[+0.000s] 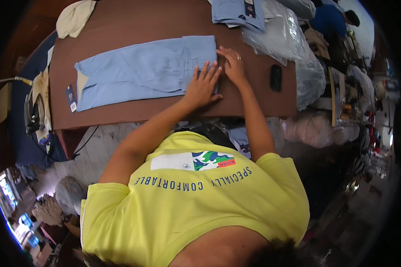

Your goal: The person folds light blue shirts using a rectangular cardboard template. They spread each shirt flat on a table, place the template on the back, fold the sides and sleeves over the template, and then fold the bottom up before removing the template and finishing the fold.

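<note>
A pair of light blue trousers (133,71), folded lengthwise, lies flat across the brown-covered table (120,18). A dark tag (71,98) with a white label sticks out at its left end. My left hand (203,84) rests with spread fingers on the right end of the trousers, near the fold. Just beyond the right edge of the cloth, my right hand (231,64) has its fingers stretched out, their tips at or beside that edge. A ring shows on one of its fingers. Neither hand grips anything.
Folded blue garments (238,13) and clear plastic bags (280,33) lie at the back right. A black oblong object (276,78) sits right of my hand. At the left stand an iron (34,116) and a cream cloth (75,18). A person in blue (329,21) is far right.
</note>
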A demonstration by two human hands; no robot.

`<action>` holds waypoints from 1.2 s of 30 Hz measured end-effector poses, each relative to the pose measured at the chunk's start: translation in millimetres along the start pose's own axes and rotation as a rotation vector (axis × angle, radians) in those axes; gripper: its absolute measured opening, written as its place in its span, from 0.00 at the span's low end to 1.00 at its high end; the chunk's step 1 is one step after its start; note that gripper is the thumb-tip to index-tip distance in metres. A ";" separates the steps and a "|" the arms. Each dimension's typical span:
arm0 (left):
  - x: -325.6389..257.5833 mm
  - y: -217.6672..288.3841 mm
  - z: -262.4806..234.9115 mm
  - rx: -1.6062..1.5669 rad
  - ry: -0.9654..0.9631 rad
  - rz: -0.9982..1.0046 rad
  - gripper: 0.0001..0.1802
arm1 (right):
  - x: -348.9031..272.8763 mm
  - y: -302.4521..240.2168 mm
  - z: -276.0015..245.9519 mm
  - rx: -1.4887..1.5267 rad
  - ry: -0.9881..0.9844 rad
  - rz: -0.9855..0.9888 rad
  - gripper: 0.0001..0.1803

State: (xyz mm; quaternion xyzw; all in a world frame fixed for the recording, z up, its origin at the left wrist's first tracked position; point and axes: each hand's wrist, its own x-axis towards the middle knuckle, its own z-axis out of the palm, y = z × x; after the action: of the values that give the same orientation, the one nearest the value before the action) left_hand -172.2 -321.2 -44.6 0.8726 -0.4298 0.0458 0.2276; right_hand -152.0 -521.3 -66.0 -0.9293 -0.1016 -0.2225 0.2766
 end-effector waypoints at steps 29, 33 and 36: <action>-160.8 -149.7 -180.5 -2.206 1.096 -0.383 0.31 | 263.5 -229.2 125.7 0.664 -0.673 -0.057 0.18; -214.9 -225.6 -170.8 -1.926 1.338 -0.501 0.30 | 280.5 -290.2 254.3 0.662 -0.778 -0.069 0.18; -229.8 -250.4 -170.1 -1.715 1.342 -0.937 0.28 | 274.7 -291.7 322.8 0.506 -0.800 0.002 0.19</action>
State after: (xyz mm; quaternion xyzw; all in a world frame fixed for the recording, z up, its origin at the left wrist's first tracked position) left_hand -103.4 52.6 -45.8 0.3088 0.2469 0.1035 0.9127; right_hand 114.1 -81.7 -41.7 -0.8456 -0.2505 0.1847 0.4337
